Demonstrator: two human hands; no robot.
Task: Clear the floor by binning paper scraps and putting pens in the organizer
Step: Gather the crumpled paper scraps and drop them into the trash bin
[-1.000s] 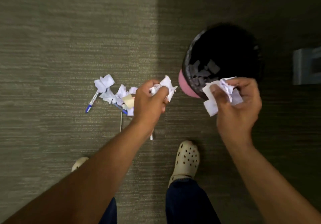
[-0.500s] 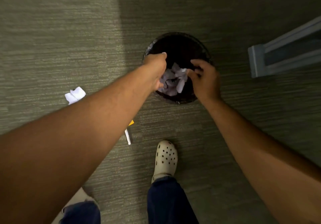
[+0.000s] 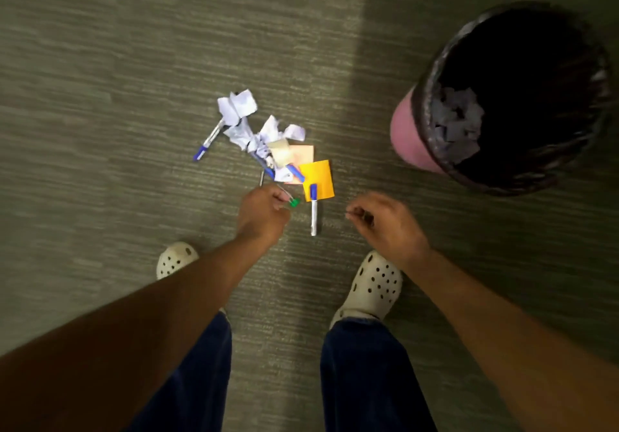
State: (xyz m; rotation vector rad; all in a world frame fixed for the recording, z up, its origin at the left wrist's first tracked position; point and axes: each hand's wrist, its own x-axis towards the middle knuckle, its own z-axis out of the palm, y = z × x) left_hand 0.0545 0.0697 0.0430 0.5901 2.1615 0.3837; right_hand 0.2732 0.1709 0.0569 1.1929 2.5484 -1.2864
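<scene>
Crumpled white paper scraps (image 3: 238,106) lie in a small heap on the carpet, mixed with an orange sticky note (image 3: 320,175) and a pale one (image 3: 301,153). One blue-capped pen (image 3: 209,140) lies at the heap's left, another pen (image 3: 314,212) at its near edge, and a third (image 3: 264,167) is half buried. My left hand (image 3: 263,215) hovers just short of the heap, fingers curled, fingertips by a green binder clip (image 3: 294,202). My right hand (image 3: 385,224) hangs loosely curled and empty. The black-lined pink bin (image 3: 407,136) at the right holds paper scraps (image 3: 457,120).
My two feet in cream clogs, one (image 3: 176,259) on the left and one (image 3: 375,284) on the right, stand on the grey-green carpet just behind the heap. A shadow edge runs down the floor between the heap and the bin. No organizer is in view.
Both hands dropped their paper scraps into the bin and pulled back. The view swung left to the heap, and my left hand now reaches toward it.
</scene>
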